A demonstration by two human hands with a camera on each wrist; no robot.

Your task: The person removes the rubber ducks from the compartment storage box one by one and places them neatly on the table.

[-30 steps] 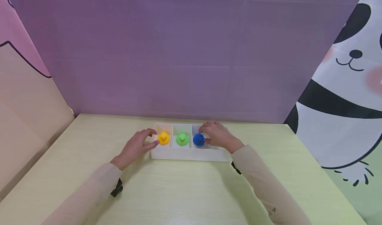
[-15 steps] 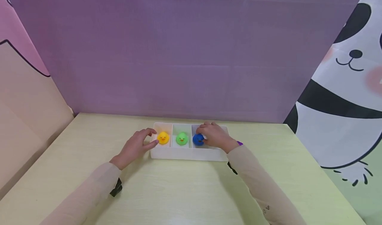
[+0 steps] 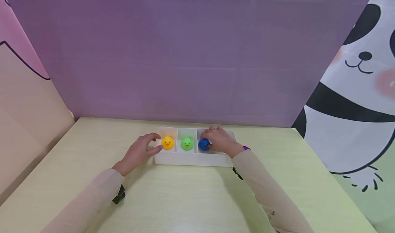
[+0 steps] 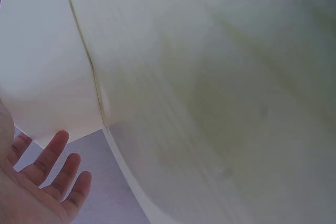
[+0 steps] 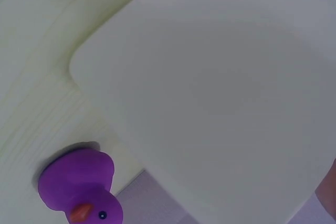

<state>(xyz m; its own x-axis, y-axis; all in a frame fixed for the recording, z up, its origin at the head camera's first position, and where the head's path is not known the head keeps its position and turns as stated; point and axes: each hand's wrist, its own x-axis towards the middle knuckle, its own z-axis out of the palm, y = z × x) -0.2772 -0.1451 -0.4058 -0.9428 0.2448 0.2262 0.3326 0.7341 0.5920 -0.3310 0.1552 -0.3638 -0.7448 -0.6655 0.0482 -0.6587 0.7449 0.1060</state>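
Observation:
A white divided box [image 3: 192, 160] holds a yellow rubber duck [image 3: 167, 142], a green rubber duck [image 3: 187, 143] and a blue rubber duck [image 3: 204, 144], each in its own compartment. My right hand [image 3: 219, 140] reaches over the box's right part, thumb and forefinger around the blue duck, pinching it where it sits. At the box's left end is my left hand [image 3: 140, 150], thumb and fingers spread beside the yellow duck. Its fingers [image 4: 65, 174] look loosely extended in the left wrist view. The right hand hides much of the box's right end.
A purple rubber duck [image 5: 79, 182] lies on the table [image 3: 172, 195] just right of the box, mostly hidden behind my right wrist in the head view. Behind the table hangs a purple cloth [image 3: 185, 54]. A panda-printed panel [image 3: 355, 123] stands at the right.
My right hand has moved left and closed around the blue duck. The purple duck now shows past the right wrist. My left hand stays in place at the box's left end.

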